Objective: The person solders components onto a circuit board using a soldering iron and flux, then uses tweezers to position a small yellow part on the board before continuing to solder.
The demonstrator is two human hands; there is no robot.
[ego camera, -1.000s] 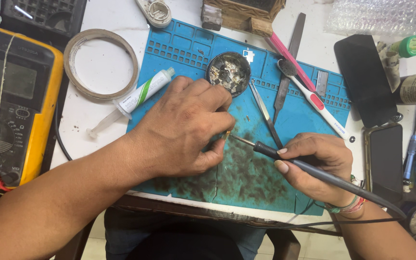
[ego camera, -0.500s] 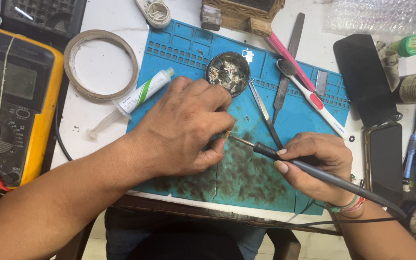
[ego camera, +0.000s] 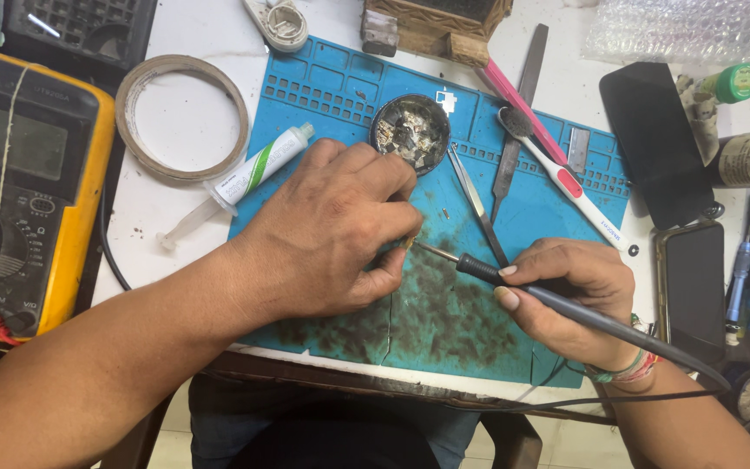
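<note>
While right hand [ego camera: 579,300] grips soldering iron [ego camera: 514,282], tip at frame centre, left hand [ego camera: 332,230] fingers pinch hidden part on blue mat [ego camera: 557,204]; soldering step, steady contact needed.

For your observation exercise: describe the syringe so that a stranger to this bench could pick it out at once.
Find the blue work mat in the middle of the white table. At its upper left edge, just above the left hand, lies the syringe, slanting off the mat towards the tape ring. It alone has a clear plunger and a white barrel with a green stripe.
</note>
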